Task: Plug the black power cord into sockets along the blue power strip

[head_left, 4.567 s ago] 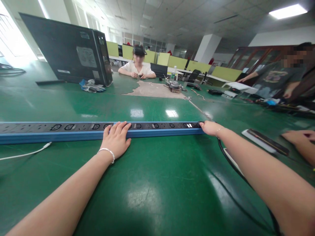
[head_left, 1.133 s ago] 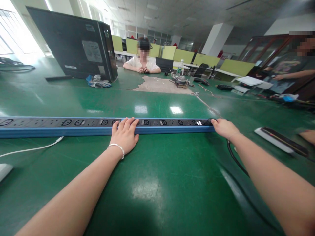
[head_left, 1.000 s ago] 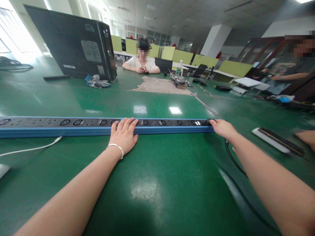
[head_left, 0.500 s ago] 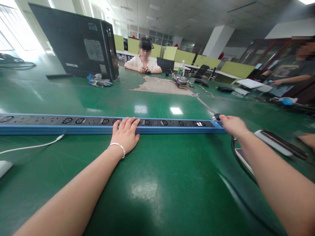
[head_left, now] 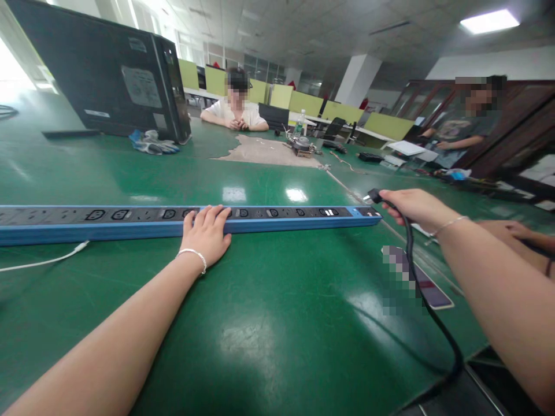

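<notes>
OK, right hand (head_left: 405, 203) pinches black plug (head_left: 375, 196) near 3 o'clock end of power strip (head_left: 286, 223); left hand (head_left: 204, 236) outspread on it.

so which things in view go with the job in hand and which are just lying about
In use, it seems:
- power strip, under the left hand
- plug, held in the right hand
- black cord, running from the plug

Apparently just there:
- phone
- white cable
- gloves
- computer case

Lime-green partitions (head_left: 306, 103) beyond — a white pillar (head_left: 357, 80), lit ceiling panel (head_left: 489, 22)
</notes>
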`<state>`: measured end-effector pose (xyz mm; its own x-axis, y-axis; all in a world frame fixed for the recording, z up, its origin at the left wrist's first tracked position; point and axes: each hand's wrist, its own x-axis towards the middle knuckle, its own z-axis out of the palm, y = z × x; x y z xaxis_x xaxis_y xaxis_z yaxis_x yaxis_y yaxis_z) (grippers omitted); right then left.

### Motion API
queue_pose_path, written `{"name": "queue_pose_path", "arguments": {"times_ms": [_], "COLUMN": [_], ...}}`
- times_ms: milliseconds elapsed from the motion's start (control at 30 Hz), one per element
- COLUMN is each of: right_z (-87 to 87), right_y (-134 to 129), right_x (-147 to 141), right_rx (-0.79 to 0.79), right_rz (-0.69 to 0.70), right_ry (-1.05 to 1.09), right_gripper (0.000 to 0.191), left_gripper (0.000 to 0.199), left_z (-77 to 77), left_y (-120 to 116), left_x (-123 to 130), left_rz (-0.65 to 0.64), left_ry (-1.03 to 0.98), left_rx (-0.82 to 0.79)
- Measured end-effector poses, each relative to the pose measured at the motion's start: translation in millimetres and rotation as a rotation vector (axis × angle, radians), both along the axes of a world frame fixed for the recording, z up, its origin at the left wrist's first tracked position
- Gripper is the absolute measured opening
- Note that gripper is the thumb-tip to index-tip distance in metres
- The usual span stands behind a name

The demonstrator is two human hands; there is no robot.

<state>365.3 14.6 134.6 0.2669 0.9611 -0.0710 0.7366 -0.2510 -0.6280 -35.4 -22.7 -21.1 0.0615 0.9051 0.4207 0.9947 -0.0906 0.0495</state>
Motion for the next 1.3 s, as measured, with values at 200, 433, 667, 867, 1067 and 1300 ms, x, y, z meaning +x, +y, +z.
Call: {"name": "queue_pose_path", "arguments": {"times_ms": [200, 433, 667, 867, 1067, 1300], "right_z": [-18.7, -62.9, -74.8, -74.8, -76.5, -77.7], "right_y": [1, 40, 54, 50, 52, 49], "right_x": [-41, -68, -77, -88, -98, -107], "right_rx": [-0.116, -0.059, -0.078, -0.088, -0.124, -0.149], "right_rz": [0.187, 0.143, 0.196, 0.222, 0.180, 0.175], "right_ry": [0.333, -0.297, -0.745, -0.722, -0.734, -0.725], "right_gripper": [0.030, 0.040, 0.052, 0.056, 0.056, 0.055], "left_gripper": [0.057, 0.056, 0.056, 0.056, 0.056, 0.056], "left_z": [-0.7, -0.5, -0.4, 0.1, -0.5, -0.7], "left_y": [0, 1, 1, 0, 0, 0], "left_x": [0, 0, 0, 1, 0, 0], "left_rz": [-0.003, -0.003, -0.003, -0.002, -0.007, -0.008], "left_ry": [0.001, -0.005, -0.007, -0.010, -0.013, -0.017], "left_rx": [-0.007, -0.009, -0.011, -0.013, 0.001, 0.000]}}
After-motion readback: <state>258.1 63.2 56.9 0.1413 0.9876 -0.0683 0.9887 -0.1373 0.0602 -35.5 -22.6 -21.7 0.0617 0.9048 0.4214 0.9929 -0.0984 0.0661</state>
